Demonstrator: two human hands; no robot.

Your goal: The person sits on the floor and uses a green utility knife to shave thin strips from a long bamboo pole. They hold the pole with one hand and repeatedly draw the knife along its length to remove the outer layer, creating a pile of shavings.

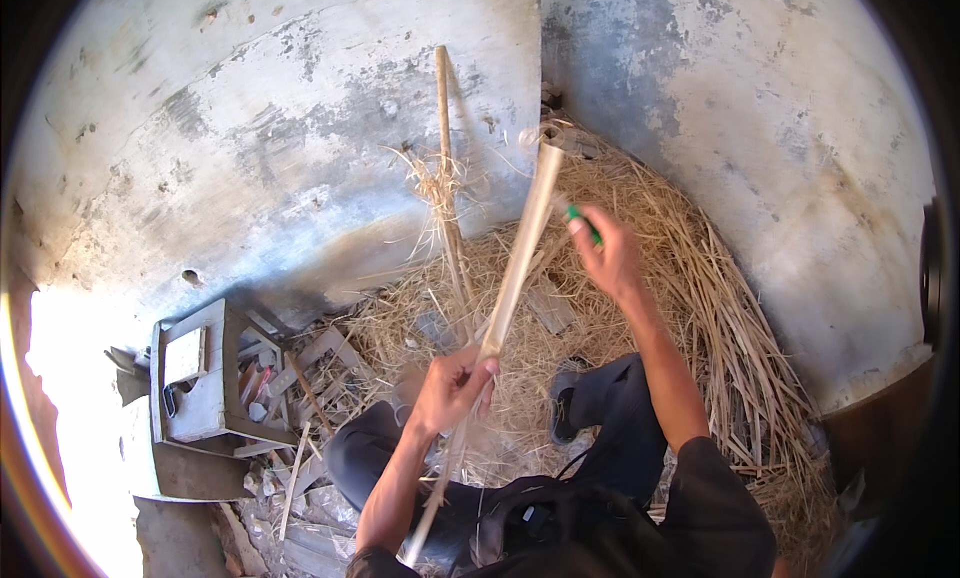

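My left hand (456,390) is closed around a long pale bamboo strip (519,253). The strip slants from beside my left thigh up toward the wall corner, its upper part looking wider and its lower end blurred. In my right hand (607,250), to the right of the strip's upper part, is a small tool with a green handle (583,224). The fingers wrap round that handle, and any blade is hidden or too blurred to make out. A gap shows between this hand and the strip.
Leaning against the wall, an upright stick (443,108) carries a tuft of shavings (438,188). Straw-like shavings (630,193) and thin strips (740,368) heap along the right wall. At the left, a worn wooden stool (200,378) lies by scraps. My shoe (565,403) stands among shavings.
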